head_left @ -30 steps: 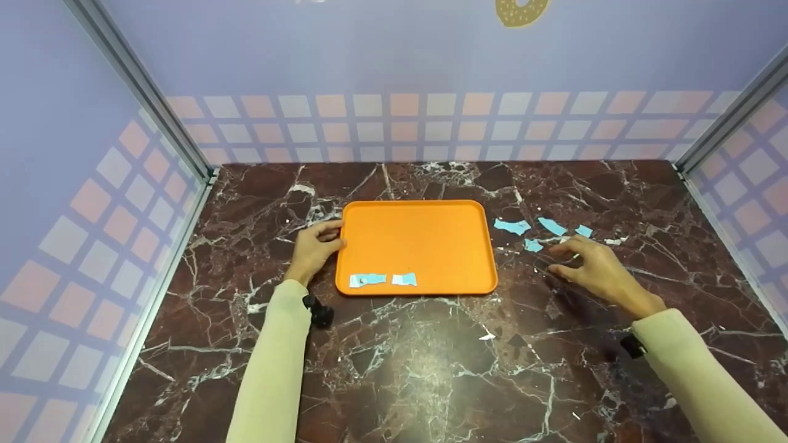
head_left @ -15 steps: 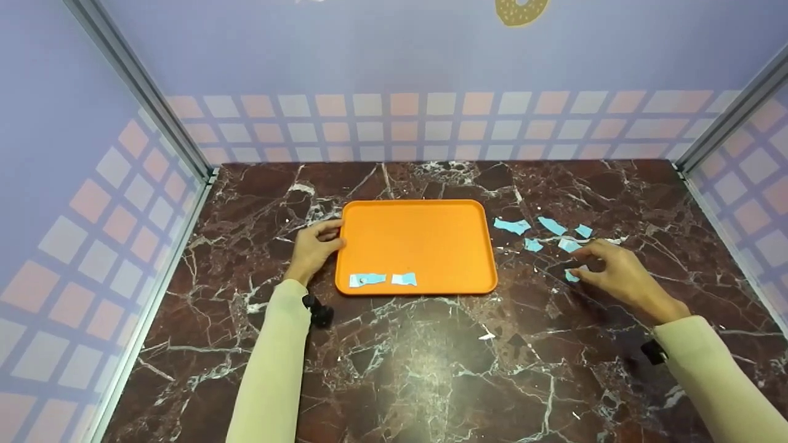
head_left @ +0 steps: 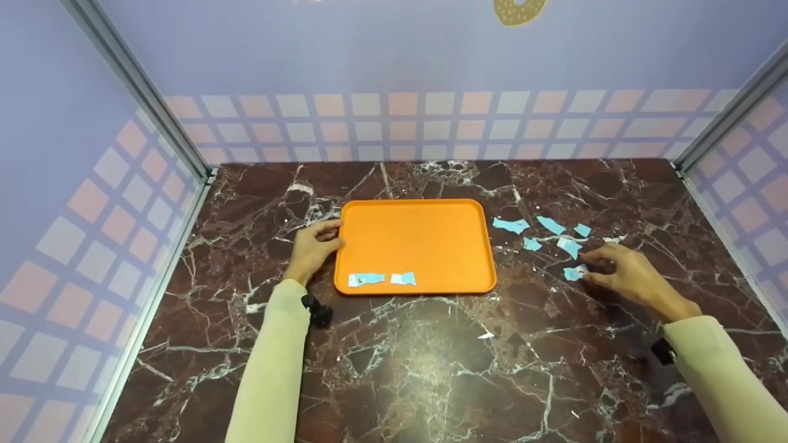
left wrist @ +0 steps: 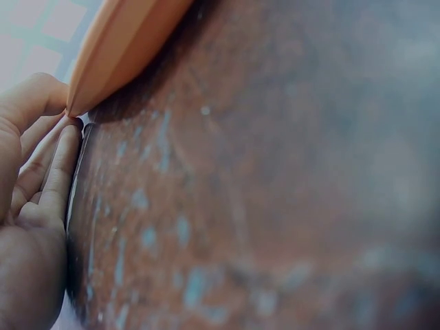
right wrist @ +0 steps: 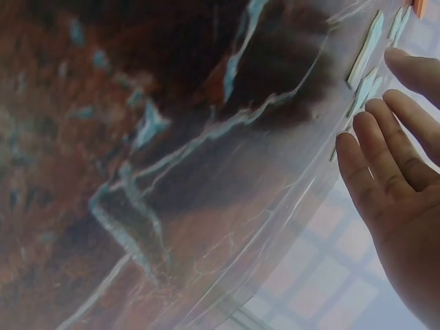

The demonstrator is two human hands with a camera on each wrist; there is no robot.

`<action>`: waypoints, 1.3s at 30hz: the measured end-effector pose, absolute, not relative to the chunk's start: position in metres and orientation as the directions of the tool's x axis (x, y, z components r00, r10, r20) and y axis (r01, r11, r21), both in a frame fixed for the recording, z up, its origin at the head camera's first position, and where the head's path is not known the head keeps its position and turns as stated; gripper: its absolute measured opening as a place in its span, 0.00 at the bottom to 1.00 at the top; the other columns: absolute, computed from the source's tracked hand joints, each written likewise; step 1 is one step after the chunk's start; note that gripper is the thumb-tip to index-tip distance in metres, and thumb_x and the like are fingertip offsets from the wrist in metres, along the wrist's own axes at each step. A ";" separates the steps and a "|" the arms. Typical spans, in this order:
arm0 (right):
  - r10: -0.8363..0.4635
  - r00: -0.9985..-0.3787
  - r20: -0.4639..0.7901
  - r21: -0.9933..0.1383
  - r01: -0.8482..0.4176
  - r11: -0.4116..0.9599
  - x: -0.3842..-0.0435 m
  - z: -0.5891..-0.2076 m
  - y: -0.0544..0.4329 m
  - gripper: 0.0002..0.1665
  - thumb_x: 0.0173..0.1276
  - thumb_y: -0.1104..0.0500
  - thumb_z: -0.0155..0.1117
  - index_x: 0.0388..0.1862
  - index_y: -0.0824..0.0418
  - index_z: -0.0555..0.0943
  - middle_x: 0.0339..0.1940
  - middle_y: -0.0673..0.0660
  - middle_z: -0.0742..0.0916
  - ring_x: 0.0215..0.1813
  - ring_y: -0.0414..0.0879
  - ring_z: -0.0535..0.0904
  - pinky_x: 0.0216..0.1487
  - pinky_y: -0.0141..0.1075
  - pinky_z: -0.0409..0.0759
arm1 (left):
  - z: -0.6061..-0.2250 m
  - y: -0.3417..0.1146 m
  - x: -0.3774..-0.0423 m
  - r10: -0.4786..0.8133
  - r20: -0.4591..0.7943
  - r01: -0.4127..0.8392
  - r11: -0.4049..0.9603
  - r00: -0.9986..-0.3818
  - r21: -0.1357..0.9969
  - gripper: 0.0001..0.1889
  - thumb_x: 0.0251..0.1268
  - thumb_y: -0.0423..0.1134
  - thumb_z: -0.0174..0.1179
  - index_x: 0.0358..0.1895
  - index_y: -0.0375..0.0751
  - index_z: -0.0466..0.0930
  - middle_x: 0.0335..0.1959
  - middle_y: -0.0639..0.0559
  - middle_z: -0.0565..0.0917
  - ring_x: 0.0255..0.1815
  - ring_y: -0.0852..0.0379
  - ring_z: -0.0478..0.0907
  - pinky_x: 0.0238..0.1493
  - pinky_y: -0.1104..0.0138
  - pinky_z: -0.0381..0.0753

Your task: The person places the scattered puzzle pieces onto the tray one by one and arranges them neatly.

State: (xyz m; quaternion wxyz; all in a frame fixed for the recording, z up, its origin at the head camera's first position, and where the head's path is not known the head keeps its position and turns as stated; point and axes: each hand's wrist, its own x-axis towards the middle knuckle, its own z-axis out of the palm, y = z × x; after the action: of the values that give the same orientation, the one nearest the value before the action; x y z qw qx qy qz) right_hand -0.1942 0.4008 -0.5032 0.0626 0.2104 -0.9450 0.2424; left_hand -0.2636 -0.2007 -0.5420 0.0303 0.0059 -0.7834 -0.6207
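The left hand (head_left: 313, 249) rests at the left edge of an orange tray (head_left: 418, 240), thumb and fingertips touching its rim. In the left wrist view, the fingers (left wrist: 58, 168) lie fairly straight beside the tray's edge (left wrist: 124, 55). Two pale blue-and-white torn paper pieces, a longer one (head_left: 372, 279) and a shorter one (head_left: 403, 279), lie along the tray's near side. The right hand (head_left: 631, 277) is low over the table, right of a torn paper piece (head_left: 574, 272) that its thumb is near or touching. Its fingers (right wrist: 385, 137) look extended in the right wrist view, with nothing gripped.
Several more blue torn paper pieces lie right of the tray: a wide one (head_left: 510, 225), a slanted strip (head_left: 550, 225), small ones (head_left: 532, 244) (head_left: 582, 230) and a blue-white piece (head_left: 570, 247). The dark veined marble table (head_left: 431, 369) meets patterned panels (head_left: 418, 123) behind and at both sides.
The right hand has drawn back rightward and nearer the person, uncovering two paper pieces that it hid one second ago. The left hand and tray stay in place.
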 end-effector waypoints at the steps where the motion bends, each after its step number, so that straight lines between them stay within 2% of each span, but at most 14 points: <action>1: -0.370 -0.904 0.214 -0.426 -0.427 0.798 -0.195 -0.504 0.402 0.19 0.60 0.66 0.83 0.50 0.68 0.89 0.41 0.59 0.88 0.42 0.59 0.85 0.43 0.52 0.83 | -0.542 -0.201 -0.264 -0.047 0.041 0.029 0.232 -0.998 0.972 0.23 0.61 0.20 0.68 0.62 0.26 0.84 0.63 0.33 0.83 0.60 0.38 0.80 0.55 0.74 0.79; 6: -0.382 -0.907 0.179 -0.414 -0.421 0.807 -0.196 -0.507 0.405 0.19 0.60 0.66 0.82 0.49 0.69 0.88 0.39 0.58 0.87 0.40 0.57 0.84 0.41 0.47 0.82 | -0.543 -0.201 -0.265 -0.055 0.032 0.018 0.247 -0.998 0.969 0.23 0.62 0.21 0.68 0.62 0.28 0.85 0.62 0.35 0.84 0.59 0.42 0.82 0.58 0.69 0.82; 12: -0.384 -0.910 0.159 -0.421 -0.414 0.807 -0.199 -0.506 0.405 0.13 0.61 0.67 0.81 0.44 0.67 0.89 0.35 0.54 0.85 0.36 0.54 0.83 0.37 0.42 0.80 | -0.543 -0.200 -0.265 -0.055 0.019 0.004 0.248 -0.998 0.969 0.23 0.63 0.22 0.69 0.62 0.30 0.85 0.62 0.37 0.85 0.59 0.44 0.81 0.60 0.66 0.82; 20: -0.362 -0.928 0.093 -0.450 -0.363 0.816 -0.198 -0.504 0.404 0.10 0.62 0.60 0.83 0.38 0.60 0.89 0.36 0.51 0.84 0.36 0.48 0.82 0.37 0.40 0.79 | -0.542 -0.201 -0.265 -0.057 0.022 0.007 0.261 -0.998 0.965 0.23 0.61 0.23 0.69 0.62 0.31 0.86 0.62 0.38 0.85 0.59 0.44 0.82 0.59 0.66 0.81; 28: -0.378 -0.919 0.114 -0.464 -0.386 0.797 -0.196 -0.507 0.402 0.10 0.61 0.61 0.84 0.38 0.61 0.89 0.35 0.50 0.84 0.35 0.46 0.81 0.35 0.34 0.79 | -0.542 -0.201 -0.265 -0.058 0.018 0.003 0.257 -0.998 0.966 0.23 0.61 0.22 0.69 0.62 0.30 0.86 0.62 0.37 0.84 0.59 0.43 0.82 0.59 0.67 0.82; 39: -0.372 -0.920 0.122 -0.488 -0.382 0.785 -0.196 -0.509 0.397 0.09 0.61 0.64 0.82 0.37 0.62 0.88 0.34 0.51 0.85 0.34 0.46 0.82 0.34 0.32 0.82 | -0.542 -0.201 -0.265 -0.059 0.013 -0.002 0.258 -0.998 0.966 0.23 0.62 0.22 0.69 0.62 0.31 0.86 0.63 0.38 0.84 0.60 0.43 0.82 0.59 0.66 0.82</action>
State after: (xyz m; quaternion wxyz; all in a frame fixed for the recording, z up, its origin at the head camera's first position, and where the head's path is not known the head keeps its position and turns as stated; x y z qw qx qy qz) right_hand -0.1956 0.3975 -0.5094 0.0094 0.1996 -0.9446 0.2603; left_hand -0.2652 -0.2010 -0.5417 0.0232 0.0192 -0.7929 -0.6086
